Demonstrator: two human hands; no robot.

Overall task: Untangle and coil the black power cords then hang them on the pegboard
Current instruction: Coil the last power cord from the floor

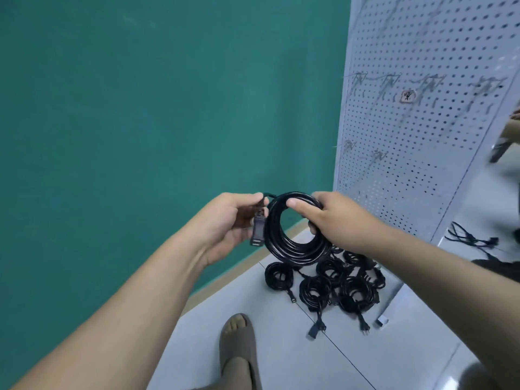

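Centre frame, just left: the left hand (231, 220) pinches the plug end (257, 232) between thumb and fingertips, right beside the coil. The coiled power cord (298, 255) hangs upright, its opening facing us, and the right hand (340, 218) grips its upper right side, thumb through the ring. Finished coils (357, 294) lie on the floor below (none hung yet, from what shows). The pegboard (422, 170) stands up and right, hooks (389, 81) well above the hands. The right hand is nearer, so I'd expect it to lift.
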